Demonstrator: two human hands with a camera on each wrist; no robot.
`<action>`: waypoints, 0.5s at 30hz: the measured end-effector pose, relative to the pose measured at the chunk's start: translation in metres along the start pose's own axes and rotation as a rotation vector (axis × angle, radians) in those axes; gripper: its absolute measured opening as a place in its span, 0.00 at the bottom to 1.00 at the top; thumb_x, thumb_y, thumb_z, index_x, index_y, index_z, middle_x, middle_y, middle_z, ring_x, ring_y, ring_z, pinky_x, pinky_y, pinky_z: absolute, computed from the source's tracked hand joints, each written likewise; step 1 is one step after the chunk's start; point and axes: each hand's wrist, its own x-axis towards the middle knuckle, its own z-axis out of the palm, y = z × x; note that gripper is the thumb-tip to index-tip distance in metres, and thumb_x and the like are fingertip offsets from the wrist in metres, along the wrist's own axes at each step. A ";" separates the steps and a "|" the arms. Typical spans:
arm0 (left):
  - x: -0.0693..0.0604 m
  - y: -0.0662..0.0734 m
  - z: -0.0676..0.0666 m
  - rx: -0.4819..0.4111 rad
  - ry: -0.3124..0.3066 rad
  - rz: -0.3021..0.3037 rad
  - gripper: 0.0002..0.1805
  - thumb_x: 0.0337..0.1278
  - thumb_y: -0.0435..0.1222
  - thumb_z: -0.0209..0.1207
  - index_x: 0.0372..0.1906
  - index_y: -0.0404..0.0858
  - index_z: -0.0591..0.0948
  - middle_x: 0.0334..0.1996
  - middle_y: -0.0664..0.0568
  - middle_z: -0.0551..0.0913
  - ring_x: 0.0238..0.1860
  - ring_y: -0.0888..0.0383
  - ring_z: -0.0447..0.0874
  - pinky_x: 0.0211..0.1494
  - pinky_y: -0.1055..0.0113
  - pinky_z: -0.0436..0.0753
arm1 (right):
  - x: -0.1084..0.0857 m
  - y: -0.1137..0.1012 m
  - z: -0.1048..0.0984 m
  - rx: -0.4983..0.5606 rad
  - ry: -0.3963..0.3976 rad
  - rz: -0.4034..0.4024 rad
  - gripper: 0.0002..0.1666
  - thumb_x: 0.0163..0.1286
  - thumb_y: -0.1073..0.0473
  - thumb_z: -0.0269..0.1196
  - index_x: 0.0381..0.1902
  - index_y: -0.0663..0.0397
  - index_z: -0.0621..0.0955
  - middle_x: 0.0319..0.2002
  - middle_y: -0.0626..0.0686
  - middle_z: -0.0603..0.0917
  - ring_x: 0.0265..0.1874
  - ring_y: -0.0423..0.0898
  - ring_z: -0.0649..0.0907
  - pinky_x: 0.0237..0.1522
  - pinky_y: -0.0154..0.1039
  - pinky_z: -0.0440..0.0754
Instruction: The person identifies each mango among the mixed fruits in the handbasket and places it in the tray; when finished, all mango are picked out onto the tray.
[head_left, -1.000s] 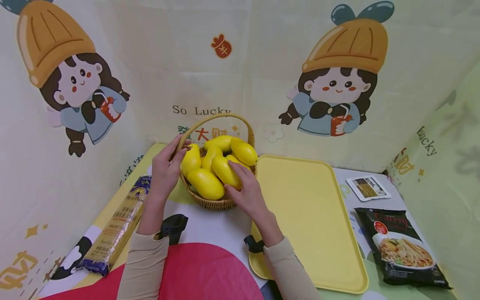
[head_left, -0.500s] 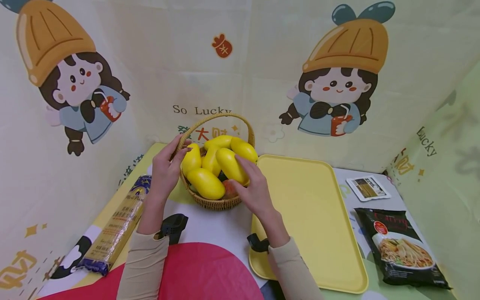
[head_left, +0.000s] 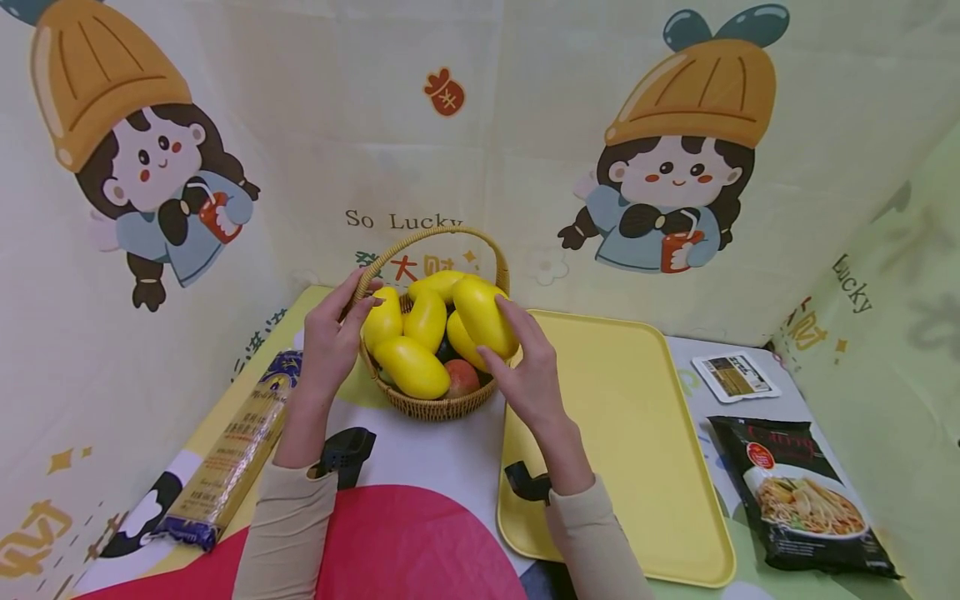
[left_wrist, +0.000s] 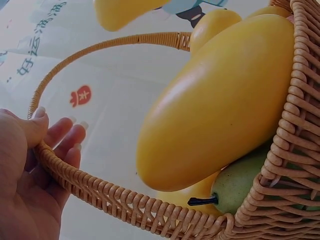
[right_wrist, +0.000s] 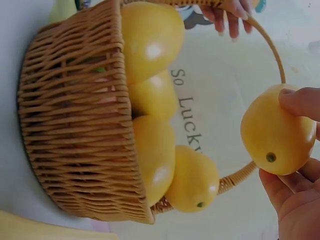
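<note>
A wicker basket (head_left: 442, 408) with an arched handle stands upright, holding several yellow mangoes (head_left: 411, 368) and a reddish fruit (head_left: 461, 378). In the left wrist view a green fruit with a dark stem (left_wrist: 236, 184) shows inside it. My left hand (head_left: 330, 342) grips the left side of the handle; its fingers and thumb lie round the wicker (left_wrist: 37, 170). My right hand (head_left: 534, 375) holds one mango (head_left: 483, 315) between thumb and fingers, above the basket's right side. The right wrist view has that mango (right_wrist: 275, 132) apart from the other fruit.
A yellow tray (head_left: 615, 442) lies right of the basket. Beyond it are a small white-edged packet (head_left: 736, 377) and a black noodle bag (head_left: 806, 496). A long golden pack with blue ends (head_left: 232, 454) lies at the left. Patterned cloth (head_left: 525, 167) hangs behind.
My right hand has lifted the mango up and to the right, uncovering the reddish fruit and part of the mango beneath. The left hand and the basket have stayed in place.
</note>
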 end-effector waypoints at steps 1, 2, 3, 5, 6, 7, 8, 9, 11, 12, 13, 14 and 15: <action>0.000 0.000 0.000 -0.003 -0.001 0.001 0.26 0.74 0.38 0.51 0.73 0.51 0.69 0.59 0.44 0.82 0.48 0.77 0.81 0.60 0.82 0.77 | 0.000 0.000 -0.001 -0.001 0.004 0.004 0.40 0.62 0.60 0.71 0.72 0.45 0.70 0.66 0.51 0.77 0.62 0.49 0.78 0.63 0.47 0.80; 0.000 0.000 0.000 -0.006 -0.001 0.002 0.26 0.74 0.37 0.51 0.73 0.51 0.69 0.59 0.44 0.82 0.48 0.77 0.81 0.60 0.82 0.77 | 0.001 0.001 -0.003 0.000 0.009 0.009 0.41 0.62 0.60 0.72 0.72 0.45 0.70 0.66 0.51 0.76 0.62 0.49 0.77 0.63 0.47 0.80; 0.000 0.000 0.000 -0.008 0.000 0.004 0.26 0.74 0.37 0.51 0.73 0.51 0.69 0.58 0.44 0.82 0.48 0.77 0.82 0.60 0.82 0.77 | 0.001 0.001 -0.004 -0.001 0.013 0.013 0.41 0.63 0.60 0.71 0.72 0.45 0.70 0.66 0.51 0.76 0.63 0.49 0.77 0.64 0.47 0.80; 0.000 0.001 0.000 -0.011 -0.002 0.004 0.26 0.73 0.37 0.51 0.73 0.50 0.69 0.58 0.44 0.82 0.48 0.76 0.82 0.60 0.82 0.77 | 0.002 0.003 -0.007 0.001 0.024 0.021 0.41 0.63 0.60 0.71 0.72 0.45 0.70 0.67 0.50 0.76 0.63 0.48 0.77 0.64 0.46 0.80; 0.000 0.001 0.000 -0.010 -0.001 0.002 0.26 0.73 0.37 0.51 0.73 0.50 0.69 0.58 0.45 0.83 0.48 0.76 0.82 0.59 0.82 0.77 | 0.002 0.004 -0.008 0.005 0.032 0.023 0.40 0.63 0.61 0.71 0.72 0.45 0.70 0.67 0.50 0.76 0.64 0.48 0.77 0.64 0.46 0.79; 0.000 0.001 0.000 -0.008 -0.001 0.001 0.26 0.73 0.37 0.51 0.73 0.50 0.69 0.58 0.46 0.83 0.48 0.75 0.82 0.59 0.82 0.77 | 0.003 0.005 -0.009 0.009 0.040 0.027 0.41 0.63 0.61 0.71 0.72 0.46 0.70 0.67 0.50 0.76 0.64 0.48 0.77 0.65 0.45 0.79; -0.001 0.001 0.000 -0.005 0.000 -0.001 0.26 0.73 0.37 0.52 0.73 0.50 0.69 0.58 0.47 0.83 0.48 0.75 0.82 0.59 0.82 0.77 | 0.003 0.005 -0.011 0.016 0.049 0.032 0.41 0.63 0.61 0.71 0.72 0.46 0.70 0.67 0.50 0.75 0.64 0.48 0.77 0.65 0.45 0.79; -0.001 0.001 0.000 -0.004 0.000 -0.003 0.26 0.73 0.37 0.52 0.72 0.51 0.69 0.58 0.48 0.83 0.48 0.74 0.83 0.59 0.82 0.77 | 0.003 0.006 -0.013 0.026 0.059 0.037 0.40 0.63 0.61 0.71 0.72 0.46 0.70 0.67 0.50 0.76 0.64 0.48 0.77 0.65 0.45 0.79; -0.001 0.001 0.000 -0.003 0.002 -0.005 0.25 0.73 0.38 0.52 0.72 0.51 0.69 0.58 0.49 0.83 0.48 0.74 0.83 0.59 0.82 0.77 | 0.003 0.008 -0.016 0.044 0.080 0.053 0.40 0.63 0.61 0.71 0.72 0.46 0.70 0.67 0.50 0.76 0.64 0.48 0.77 0.65 0.45 0.79; -0.001 0.001 0.000 -0.004 0.002 -0.005 0.25 0.73 0.38 0.52 0.72 0.51 0.70 0.58 0.48 0.83 0.48 0.74 0.83 0.59 0.82 0.77 | 0.004 0.009 -0.018 0.053 0.089 0.063 0.41 0.63 0.60 0.71 0.72 0.46 0.70 0.67 0.50 0.76 0.63 0.48 0.77 0.64 0.46 0.79; -0.001 0.001 0.000 -0.005 0.003 -0.003 0.25 0.73 0.38 0.52 0.72 0.51 0.70 0.58 0.48 0.83 0.48 0.74 0.83 0.59 0.82 0.77 | 0.004 0.011 -0.020 0.061 0.097 0.078 0.41 0.63 0.60 0.71 0.72 0.45 0.70 0.67 0.49 0.76 0.63 0.48 0.78 0.64 0.46 0.79; -0.001 0.001 0.000 -0.007 0.003 -0.002 0.25 0.73 0.38 0.52 0.72 0.51 0.70 0.58 0.47 0.83 0.48 0.75 0.83 0.59 0.82 0.77 | 0.004 0.012 -0.021 0.070 0.104 0.094 0.41 0.63 0.59 0.71 0.72 0.45 0.70 0.67 0.49 0.76 0.62 0.48 0.78 0.64 0.47 0.80; -0.001 0.001 0.000 -0.008 0.003 0.000 0.25 0.73 0.38 0.52 0.72 0.50 0.70 0.58 0.47 0.83 0.48 0.75 0.82 0.59 0.82 0.77 | 0.004 0.013 -0.023 0.072 0.110 0.112 0.41 0.63 0.58 0.71 0.72 0.43 0.70 0.67 0.49 0.75 0.62 0.48 0.78 0.64 0.47 0.80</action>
